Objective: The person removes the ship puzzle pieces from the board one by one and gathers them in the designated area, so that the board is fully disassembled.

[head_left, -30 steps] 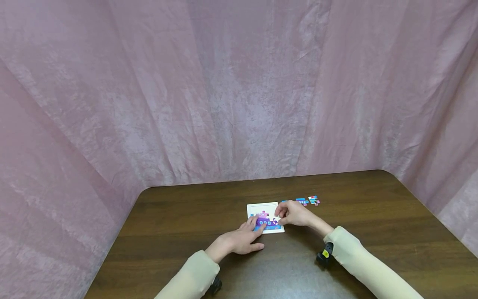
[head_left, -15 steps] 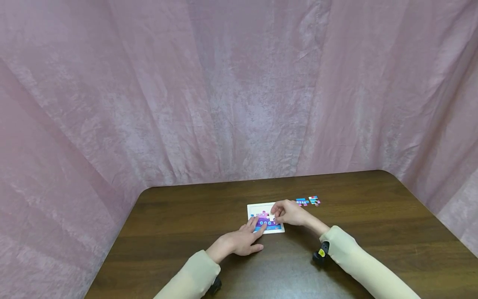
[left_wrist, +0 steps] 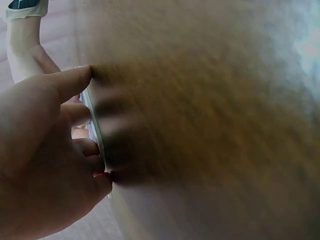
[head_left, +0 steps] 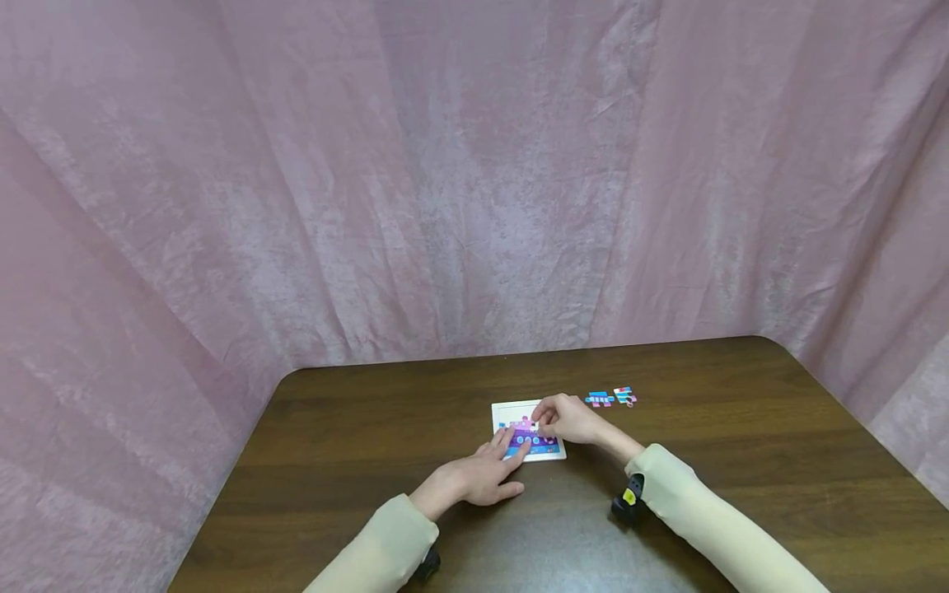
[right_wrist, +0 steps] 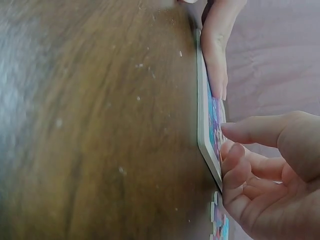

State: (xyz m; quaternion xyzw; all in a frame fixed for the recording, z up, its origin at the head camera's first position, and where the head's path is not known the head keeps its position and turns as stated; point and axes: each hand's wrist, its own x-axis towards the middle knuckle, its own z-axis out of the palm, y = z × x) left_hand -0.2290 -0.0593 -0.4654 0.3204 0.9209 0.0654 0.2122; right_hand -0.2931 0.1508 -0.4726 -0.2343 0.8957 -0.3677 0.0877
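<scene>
Left hand point(head_left: 482, 480) comes in from between 7 and 8 o'clock, fingers laid out flat on the puzzle point(head_left: 511, 405), pressing or steadying; grips nothing; unchanged over the last second. Puzzle lies flat on the table point(head_left: 371, 420), blue and purple along its 6 o'clock side, pale bare patches towards 12. Right hand point(head_left: 569, 418), between 2 and 3 o'clock, has just shifted inward from the rim; thumb and fingertips now bunched at the picture's upper right. Grip narrow; whether a piece sits in it, cannot tell. The shift suggests fitting work at that spot, puzzle part filled. Farther out, also between 2 and 3: inner piece point(head_left: 600, 399) and outer piece point(head_left: 624, 396), side by side, unmoved, evidently not yet placed.
</scene>
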